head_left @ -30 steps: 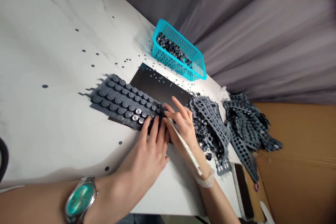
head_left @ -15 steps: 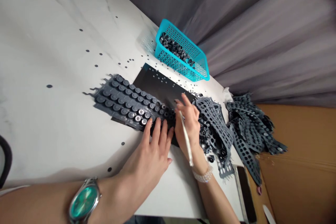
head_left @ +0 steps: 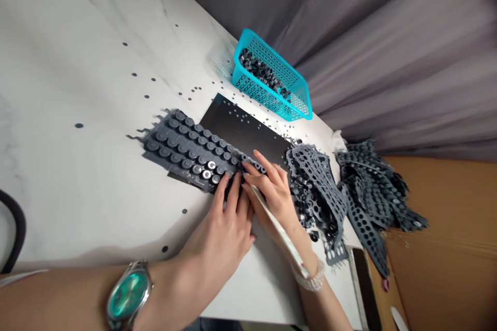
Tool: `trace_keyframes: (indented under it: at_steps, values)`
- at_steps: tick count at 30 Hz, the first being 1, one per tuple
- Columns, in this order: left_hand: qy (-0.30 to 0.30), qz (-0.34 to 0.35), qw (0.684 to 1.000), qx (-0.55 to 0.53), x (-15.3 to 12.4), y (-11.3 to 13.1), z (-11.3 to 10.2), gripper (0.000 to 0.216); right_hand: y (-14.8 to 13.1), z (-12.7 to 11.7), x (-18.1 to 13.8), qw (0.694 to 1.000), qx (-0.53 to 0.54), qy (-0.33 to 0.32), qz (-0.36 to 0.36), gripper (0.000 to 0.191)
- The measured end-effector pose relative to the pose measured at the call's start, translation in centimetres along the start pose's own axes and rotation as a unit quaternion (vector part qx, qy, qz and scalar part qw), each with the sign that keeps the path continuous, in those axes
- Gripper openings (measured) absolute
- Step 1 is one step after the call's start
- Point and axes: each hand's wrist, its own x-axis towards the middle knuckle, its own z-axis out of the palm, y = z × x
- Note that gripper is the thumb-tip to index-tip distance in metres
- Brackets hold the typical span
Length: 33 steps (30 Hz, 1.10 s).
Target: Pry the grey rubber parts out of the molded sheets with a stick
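A dark grey rubber sheet (head_left: 182,147) with rows of round raised caps lies on a black board (head_left: 236,126). Fingers spread, my left hand (head_left: 229,217) rests on the sheet's near edge. My right hand (head_left: 274,191) is closed around a slim white pen-like tool (head_left: 281,232), whose rear end points back toward my wrist. Its tip is hidden among my fingers at the right part of the sheet. Two or so caps near my left fingertips look shiny and pale.
A turquoise basket (head_left: 269,95) with small black pieces stands behind the board. Perforated grey rubber sheets (head_left: 320,178) and loose black rings lie to the right, with more sheets (head_left: 373,186) beyond. Small dark discs (head_left: 78,125) are scattered over the white table (head_left: 77,186).
My right hand has moved left, close against my left fingers, and the white tool now lies at a lower slant. My left hand stays on the sheet. The whole view has shifted slightly.
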Motion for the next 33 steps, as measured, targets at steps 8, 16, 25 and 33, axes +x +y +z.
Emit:
trace_keyframes:
  at_steps: [8,16,25,33]
  values:
    - [-0.009,-0.005,1.0,-0.002,0.2,-0.1,-0.2,0.062,0.2,0.4,0.3,1.0,-0.006,-0.01,0.003,0.014]
    - [-0.027,-0.017,0.999,0.012,0.0,0.1,-0.4,0.071,1.2,0.4,-1.3,0.994,-0.018,0.067,0.088,0.016]
    - [0.002,-0.02,1.0,0.004,0.1,0.1,0.1,0.068,1.1,-0.4,0.0,0.992,-0.01,0.045,0.121,0.009]
    - [-0.004,-0.002,1.0,-0.01,0.3,0.0,-0.5,0.059,-0.3,0.3,1.3,1.0,-0.004,-0.007,-0.002,0.013]
